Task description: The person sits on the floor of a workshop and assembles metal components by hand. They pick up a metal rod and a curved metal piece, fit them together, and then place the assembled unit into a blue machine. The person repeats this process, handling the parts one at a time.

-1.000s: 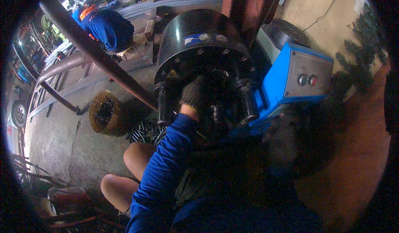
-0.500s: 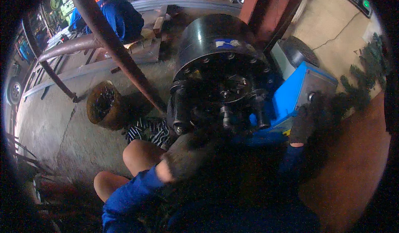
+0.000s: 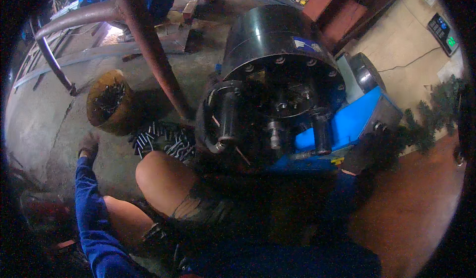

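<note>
Left hand (image 3: 89, 144), in a dark brownish knit glove, out at arm's length to the person's left, low over the grey concrete floor (image 3: 54, 124), just short of a rusty-brown, round, open-topped metal bin (image 3: 122, 121); glove blurred, so cannot tell whether the fingers are spread or pressed together. Blue sleeve (image 3: 89, 203) behind it runs down to the lower edge, past a bare bent knee. Bin stands upright, dark small metal pieces (image 3: 110, 100) heaped inside. Right of the bin, nearer the knees, a loose scatter of silver-coloured, rod-like metal pieces (image 3: 168, 141) lies at many angles. Right hand (image 3: 366, 151), dark-gloved and deep in shadow, at the grey-faced, blue sheet-metal control box (image 3: 342, 124), near its round push buttons (image 3: 380, 126); contact and finger state too dark to tell. Between the hands, in front of the person: a large black metal drum-shaped machine (image 3: 270, 32), bolts around its front rim, a blue-and-white sticker (image 3: 306, 45) on its curved side, stout black cylinders (image 3: 229, 117) jutting toward the person. Thick reddish-brown metal pipe (image 3: 151, 52) slants down between bin and machine. Upper right: cream wall (image 3: 396, 20), black panel with a green light (image 3: 442, 34), dark green needle-leaved garland (image 3: 446, 102) below.
</note>
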Motion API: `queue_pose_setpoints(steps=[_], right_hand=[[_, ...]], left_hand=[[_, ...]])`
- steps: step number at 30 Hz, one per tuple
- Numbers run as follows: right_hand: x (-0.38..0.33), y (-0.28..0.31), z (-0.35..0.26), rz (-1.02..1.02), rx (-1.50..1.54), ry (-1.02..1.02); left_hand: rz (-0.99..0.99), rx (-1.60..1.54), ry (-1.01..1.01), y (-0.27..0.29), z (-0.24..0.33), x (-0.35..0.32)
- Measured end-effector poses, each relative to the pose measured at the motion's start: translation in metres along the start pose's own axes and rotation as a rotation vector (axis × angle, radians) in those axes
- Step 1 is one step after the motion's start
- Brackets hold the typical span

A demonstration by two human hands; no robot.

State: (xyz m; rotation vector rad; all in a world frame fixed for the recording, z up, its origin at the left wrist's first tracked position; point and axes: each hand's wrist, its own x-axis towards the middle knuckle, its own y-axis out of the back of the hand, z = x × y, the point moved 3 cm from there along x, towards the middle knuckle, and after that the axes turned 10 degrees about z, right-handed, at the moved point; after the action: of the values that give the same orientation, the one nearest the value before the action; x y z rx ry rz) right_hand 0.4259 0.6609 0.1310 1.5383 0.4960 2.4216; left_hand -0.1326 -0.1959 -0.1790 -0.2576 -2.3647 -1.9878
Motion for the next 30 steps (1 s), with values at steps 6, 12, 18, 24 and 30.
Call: queue_pose_setpoints(steps=[6,12,18,24,30], right_hand=[[0.014,0.025,0.022,-0.015,-0.231,0.028],[0.017,0.043,-0.001,-0.131,-0.247,0.054],[0.01,-0.005,0.02,0.142,-0.165,0.159],[0.022,0.081,-0.015,-0.288,-0.331,0.075],[0.004,0.009,0.014,-0.11,-0.33,0.017]], left_hand=[[-0.278,-0.507,-0.086,0.005,0.125,-0.035],[-0.3,-0.72,-0.382,0.094,0.19,-0.032],[-0.605,-0.706,-0.178,0.162,0.21,-0.052],[-0.636,-0.701,-0.109,0.145,0.184,-0.052],[-0.753,-0.797,0.094,0.102,0.14,-0.055]])
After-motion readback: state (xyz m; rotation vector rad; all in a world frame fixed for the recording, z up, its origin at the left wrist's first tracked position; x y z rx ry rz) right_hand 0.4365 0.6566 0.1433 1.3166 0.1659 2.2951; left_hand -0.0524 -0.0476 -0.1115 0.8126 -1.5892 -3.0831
